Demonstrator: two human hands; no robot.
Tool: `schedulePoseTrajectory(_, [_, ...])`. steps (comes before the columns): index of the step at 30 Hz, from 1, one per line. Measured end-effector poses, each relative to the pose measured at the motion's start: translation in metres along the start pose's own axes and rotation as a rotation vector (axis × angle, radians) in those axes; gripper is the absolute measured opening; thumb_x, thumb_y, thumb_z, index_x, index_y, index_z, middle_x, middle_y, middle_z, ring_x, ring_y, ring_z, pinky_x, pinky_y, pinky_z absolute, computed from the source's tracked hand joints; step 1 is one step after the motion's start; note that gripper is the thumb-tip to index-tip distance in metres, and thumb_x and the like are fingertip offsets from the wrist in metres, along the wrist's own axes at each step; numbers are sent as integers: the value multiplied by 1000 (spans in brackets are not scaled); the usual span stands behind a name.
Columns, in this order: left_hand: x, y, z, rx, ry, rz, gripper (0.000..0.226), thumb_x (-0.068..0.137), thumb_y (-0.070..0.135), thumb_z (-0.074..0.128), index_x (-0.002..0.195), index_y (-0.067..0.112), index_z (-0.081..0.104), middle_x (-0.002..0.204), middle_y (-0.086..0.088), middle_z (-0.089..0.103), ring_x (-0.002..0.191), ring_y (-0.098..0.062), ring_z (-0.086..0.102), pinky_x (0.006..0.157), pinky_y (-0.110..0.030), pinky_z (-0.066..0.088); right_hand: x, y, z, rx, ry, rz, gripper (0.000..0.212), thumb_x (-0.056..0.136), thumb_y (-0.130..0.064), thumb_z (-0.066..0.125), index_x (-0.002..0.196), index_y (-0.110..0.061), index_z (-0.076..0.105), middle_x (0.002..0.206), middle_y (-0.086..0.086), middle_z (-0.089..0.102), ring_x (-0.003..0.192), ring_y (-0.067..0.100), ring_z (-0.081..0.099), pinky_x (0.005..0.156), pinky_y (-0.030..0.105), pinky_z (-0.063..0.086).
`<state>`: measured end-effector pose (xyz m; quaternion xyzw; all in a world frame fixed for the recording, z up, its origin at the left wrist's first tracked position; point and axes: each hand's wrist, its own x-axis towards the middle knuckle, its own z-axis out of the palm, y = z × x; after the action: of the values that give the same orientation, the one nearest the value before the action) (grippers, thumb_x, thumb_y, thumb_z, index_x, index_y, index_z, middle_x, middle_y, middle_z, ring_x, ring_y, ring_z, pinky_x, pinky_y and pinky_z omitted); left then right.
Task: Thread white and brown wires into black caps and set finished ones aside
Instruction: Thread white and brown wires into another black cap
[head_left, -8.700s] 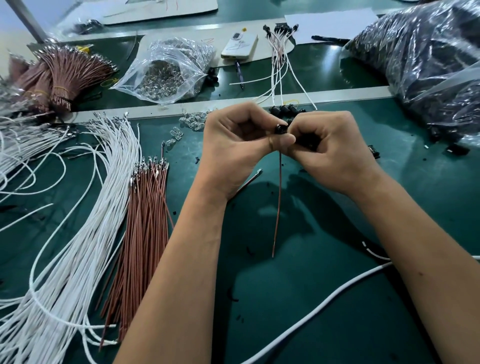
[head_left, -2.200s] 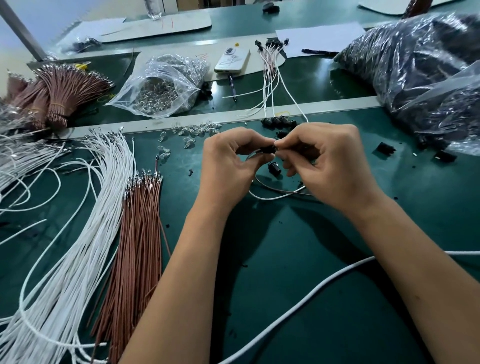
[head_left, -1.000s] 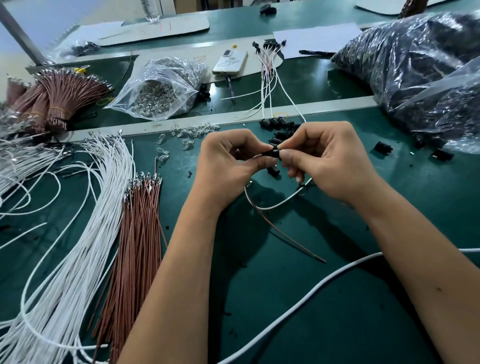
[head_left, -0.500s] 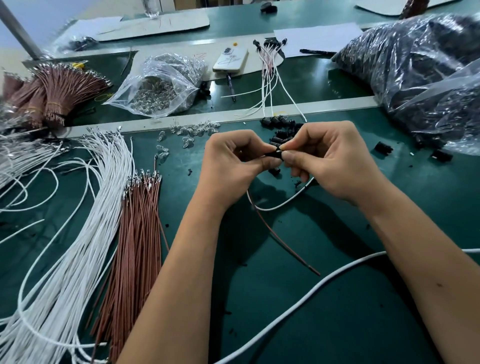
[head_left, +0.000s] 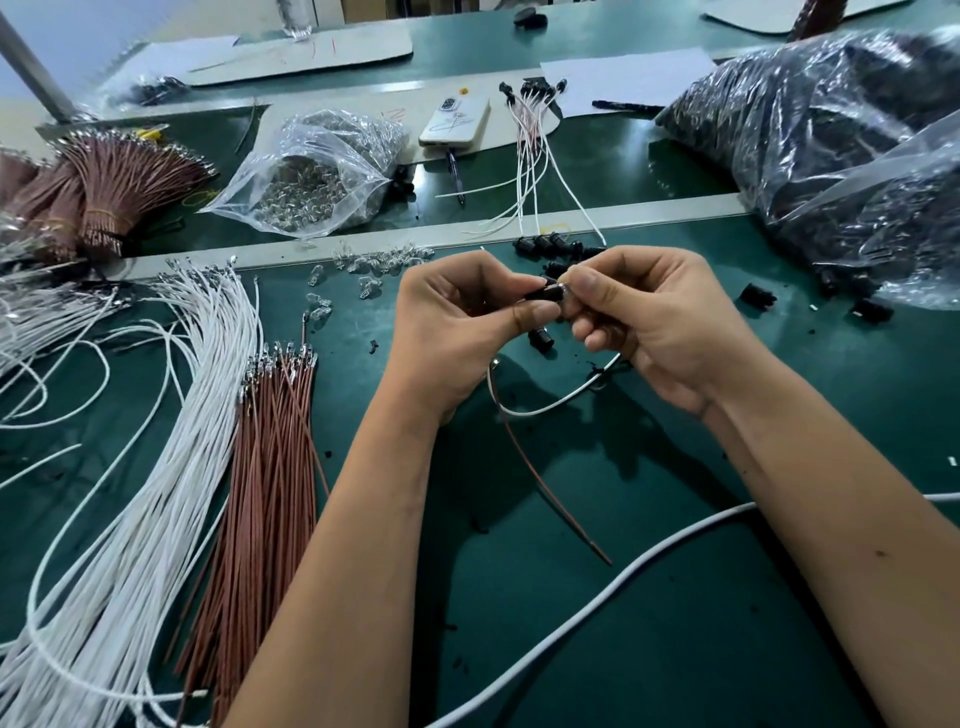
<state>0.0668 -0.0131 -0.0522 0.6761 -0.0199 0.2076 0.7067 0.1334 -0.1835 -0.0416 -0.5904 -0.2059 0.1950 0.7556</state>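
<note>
Black cap (head_left: 545, 294) pinched in left hand (head_left: 457, 322), long axis lying sideways toward right hand (head_left: 654, 317), whose fingertip grip pinches something small at the cap's mouth; white wire (head_left: 561, 402) and brown wire (head_left: 550, 499) trailing below.

A small black plastic cap (head_left: 543, 293) is held level above the green mat (head_left: 649, 597); its thin white wire (head_left: 561, 402) and thin brown wire (head_left: 550, 499) trail onto that mat.

No legible text anywhere. Red pen strokes on the cardboard sheet (head_left: 311, 49) at the far edge of the bench (head_left: 675, 597), too faint to read. A looping scrawl on the back of the phone (head_left: 455, 120), no letters to make out. No labels on the bags.
</note>
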Motion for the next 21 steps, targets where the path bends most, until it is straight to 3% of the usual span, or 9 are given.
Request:
schedulePoseTrajectory(9, [0,-1,2,-24,20,12,24,70,-14,80,73,6,67,76,-1,76,72,-12,71,73,-25,57,-3,1,10,-20,-7,-110,16,86,-20,75,70,-18,72,64,9,67,50,15,62,47,21,51])
schedulePoseTrajectory(17, [-1,-1,7,-27,15,-11,24,71,-13,80,71,5,64,77,-3,76,72,-15,71,76,-32,60,-4,1,12,-32,7,-130,16,87,-19,74,73,-15,68,63,8,67,46,16,60,44,22,50])
schedulePoseTrajectory(21, [-1,1,12,-96,39,-27,23,72,-12,79,72,4,62,78,-5,76,71,-16,71,75,-32,59,-3,-1,12,105,9,-55,17,90,-22,69,83,-6,68,64,7,65,49,15,58,45,20,48])
